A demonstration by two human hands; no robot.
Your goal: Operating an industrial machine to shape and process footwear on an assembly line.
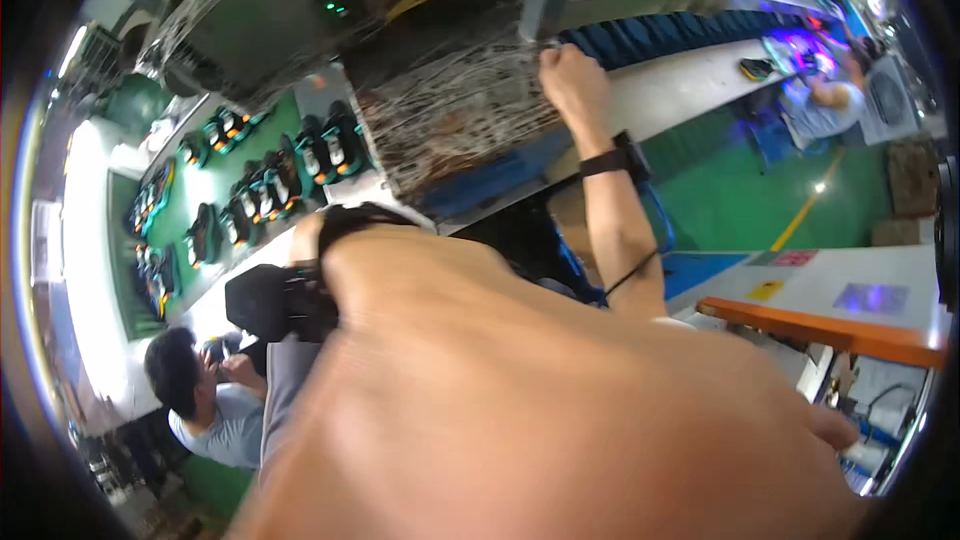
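My left forearm (480,340) fills the lower middle, blurred and very close. A black strap with a black box (275,302) sits at its wrist. Beyond the strap only a little of my left hand (305,240) shows, its fingers hidden. My right arm reaches up, with a black band (605,162) around the wrist. My right hand (575,80) is closed at the right corner of a worn, stained metal machine (470,125), beside a metal post (540,5). What its fingers hold, if anything, is hidden.
Several dark shoes with teal and orange parts (265,190) stand on a green surface at left. One person (210,410) sits at lower left, another (825,105) at far right near purple light. A white table (800,285) with an orange edge stands right.
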